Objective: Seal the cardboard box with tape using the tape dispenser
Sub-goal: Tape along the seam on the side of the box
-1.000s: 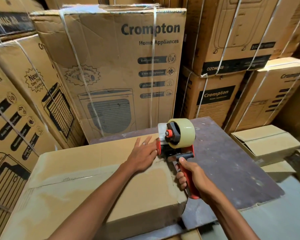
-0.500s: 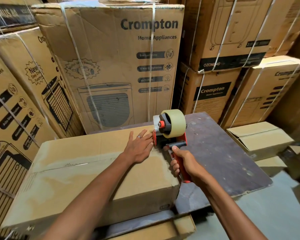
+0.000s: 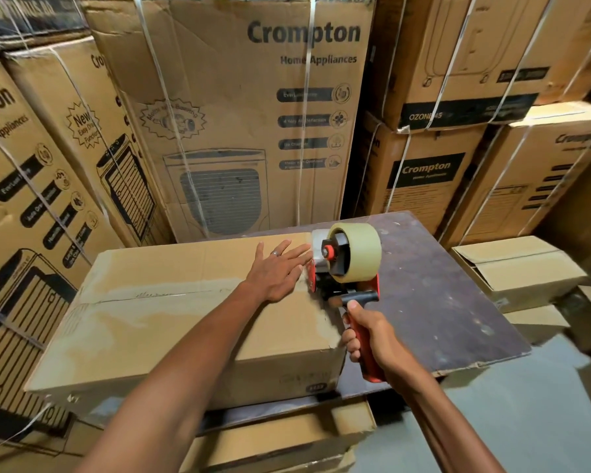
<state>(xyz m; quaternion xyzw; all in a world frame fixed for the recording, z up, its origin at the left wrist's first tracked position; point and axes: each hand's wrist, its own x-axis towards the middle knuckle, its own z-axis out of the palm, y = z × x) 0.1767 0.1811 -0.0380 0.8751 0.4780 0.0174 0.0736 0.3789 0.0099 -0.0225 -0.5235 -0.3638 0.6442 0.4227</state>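
1. On the dark surface (image 3: 434, 302), left of centre: the cardboard box (image 3: 171, 322), flaps shut, a taped seam running along its top from about 9 o'clock toward 3 o'clock.
2. Left hand (image 3: 280, 268): fingers spread, palm flat on the box top at its right end, fingertips touching the nose of the tape dispenser (image 3: 342, 271).
3. Right hand (image 3: 372, 339): fist closed round the dispenser's red handle, thumb up against the black bar; the dispenser head rests at the box's right top edge, just off the far corner.
4. Tape roll (image 3: 359, 250): pale, mounted upright on the dispenser, above the box edge.
5. Surroundings: tall strapped Crompton cartons (image 3: 253, 107) close behind at 12 o'clock and along 9 to 10 o'clock; further stacked cartons (image 3: 458, 80) at 1 to 2 o'clock; a small plain box (image 3: 519, 268) at 3 o'clock, apart from the surface; flattened cardboard (image 3: 287, 435) under the surface at 6 o'clock. Nothing lies between the hands and the seam.
6. Change from half a second earlier: both hands keep the same grips and places on box and dispenser; the left fingers lie slightly straighter, and the view sits a little nearer the box.
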